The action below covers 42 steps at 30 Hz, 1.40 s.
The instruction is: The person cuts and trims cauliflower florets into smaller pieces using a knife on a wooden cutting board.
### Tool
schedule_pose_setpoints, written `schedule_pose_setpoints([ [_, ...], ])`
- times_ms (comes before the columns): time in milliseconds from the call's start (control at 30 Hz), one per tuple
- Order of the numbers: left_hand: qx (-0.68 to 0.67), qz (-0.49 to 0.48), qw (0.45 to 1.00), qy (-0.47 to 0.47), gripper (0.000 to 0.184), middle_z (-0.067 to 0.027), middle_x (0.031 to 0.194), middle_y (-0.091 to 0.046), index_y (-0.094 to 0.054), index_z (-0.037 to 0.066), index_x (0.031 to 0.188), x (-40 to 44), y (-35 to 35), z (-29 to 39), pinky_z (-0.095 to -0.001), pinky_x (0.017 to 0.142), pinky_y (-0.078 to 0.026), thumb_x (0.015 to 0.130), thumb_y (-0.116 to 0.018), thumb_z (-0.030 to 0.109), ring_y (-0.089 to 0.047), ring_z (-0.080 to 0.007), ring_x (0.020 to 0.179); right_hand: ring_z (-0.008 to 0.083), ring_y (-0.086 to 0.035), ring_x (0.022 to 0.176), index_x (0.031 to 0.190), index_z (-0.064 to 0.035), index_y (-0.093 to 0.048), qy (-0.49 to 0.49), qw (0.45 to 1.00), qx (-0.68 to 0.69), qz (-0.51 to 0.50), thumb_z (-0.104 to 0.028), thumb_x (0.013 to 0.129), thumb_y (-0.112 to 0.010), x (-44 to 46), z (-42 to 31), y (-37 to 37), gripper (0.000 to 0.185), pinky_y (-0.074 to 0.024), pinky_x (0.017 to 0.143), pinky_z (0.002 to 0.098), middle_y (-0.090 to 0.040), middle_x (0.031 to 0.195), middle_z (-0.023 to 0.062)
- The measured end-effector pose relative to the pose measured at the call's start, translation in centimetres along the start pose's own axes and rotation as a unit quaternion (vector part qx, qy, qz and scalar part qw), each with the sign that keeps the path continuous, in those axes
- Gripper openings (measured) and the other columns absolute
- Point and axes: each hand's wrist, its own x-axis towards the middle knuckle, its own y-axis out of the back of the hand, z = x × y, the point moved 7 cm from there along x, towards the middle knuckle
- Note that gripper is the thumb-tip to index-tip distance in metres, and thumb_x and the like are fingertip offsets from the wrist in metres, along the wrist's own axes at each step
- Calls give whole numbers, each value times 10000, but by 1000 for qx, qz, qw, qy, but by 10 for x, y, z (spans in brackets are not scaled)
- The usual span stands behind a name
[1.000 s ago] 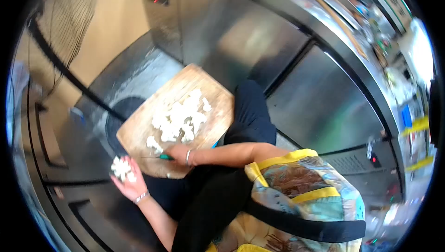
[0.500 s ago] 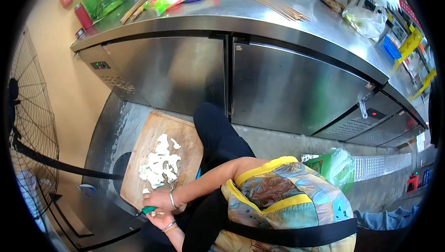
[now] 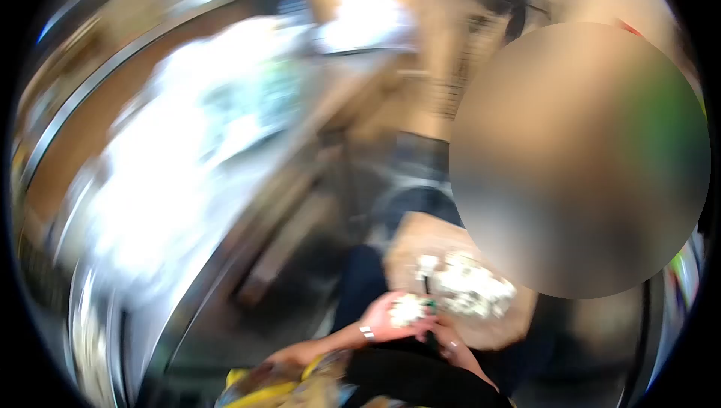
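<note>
The view is smeared by motion. My left hand point(image 3: 387, 316), with a metal bracelet at its wrist, has its fingers curled round a white cauliflower piece point(image 3: 408, 309). Close beside it, my right hand point(image 3: 444, 331) grips a small knife point(image 3: 427, 285) with a green part near the fingers and a dark blade reaching over the board. Both hands are at the near edge of a wooden cutting board point(image 3: 417, 237). A heap of white cut cauliflower point(image 3: 475, 286) lies on that board, just beyond the hands.
To the left is a metal counter point(image 3: 330, 96) bearing a large white plastic bag point(image 3: 176, 160) with something greenish inside. A white bundle point(image 3: 366, 24) sits at its far end. A round blurred patch hides much of the right side.
My view has swung sharply left, so the counter with the plastic bag replaces the steel cabinets. The board and hands now appear further right, and the cauliflower piece in my left hand shows more clearly.
</note>
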Motion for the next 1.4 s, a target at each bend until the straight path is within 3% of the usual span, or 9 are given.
schedule_pose_setpoints([
  [433,-4,99,982,-161,437,-123,1066,-625,-555,38,1171,-47,26,4,-320,815,-521,928,-448,386,-611,-253,974,68,-470,483,1183,-76,-548,132,944,-267,-143,-202,944,-464,6,-59,-67,283,-392,444,205,-594,809,34],
  [567,44,62,988,-137,464,-135,1083,-612,-521,32,1227,-31,21,11,-314,837,-506,942,-417,382,-602,-248,982,113,-570,799,1118,-17,-579,357,842,-401,-51,-149,927,-495,-1,-75,-47,247,-460,688,226,-598,861,71],
  [733,161,116,947,-251,456,-137,979,-618,-519,-31,1188,-22,-9,38,-307,789,-492,937,-421,337,-600,-229,893,242,-583,899,1125,-9,-524,154,982,66,88,-210,910,-527,-1,-57,12,294,-485,808,356,-592,987,135],
  [833,233,106,931,-259,450,-134,1013,-610,-516,-34,1178,-1,-36,39,-295,726,-491,939,-408,332,-608,-222,856,280,-584,941,1122,-7,-483,-52,931,357,45,-344,906,-513,15,7,33,402,-481,864,428,-580,1047,176],
  [900,376,131,873,-282,393,-132,1085,-565,-566,-23,1123,15,-47,30,-312,802,-463,928,-415,283,-574,-231,931,307,-578,984,1113,10,-486,-106,898,425,-50,-356,902,-511,-16,-18,-13,424,-459,902,457,-579,1078,196],
  [1033,861,28,406,-305,314,-182,1196,-421,-619,52,1076,42,-74,-7,-396,938,-350,829,-566,239,-440,-340,1102,213,-587,998,1047,-89,-573,-67,875,475,-72,-398,893,-513,-25,-39,-34,351,-458,901,421,-616,1079,82],
  [1233,928,-81,274,-239,565,-241,1310,-323,-458,33,1265,61,-66,-40,-463,1004,-286,864,-512,429,-352,-411,1205,128,-583,718,829,-130,-609,23,822,569,-2,-432,893,-515,-8,-34,-16,323,-490,650,272,-629,789,-9],
  [1367,802,-108,541,-228,652,-255,1291,-339,-274,-54,1332,58,-101,-75,-441,1033,-262,813,-547,231,-354,-375,1210,158,-586,667,870,-119,-627,117,743,630,-196,-485,885,-507,-72,-73,-15,386,-495,596,272,-632,787,12],
  [1400,845,-160,452,-237,588,-260,1282,-341,-307,-55,1323,56,-103,-79,-435,1025,-271,851,-505,232,-364,-378,1195,171,-586,679,865,-109,-629,116,792,591,-97,-496,883,-502,-91,-71,-3,408,-498,584,281,-629,793,34],
])
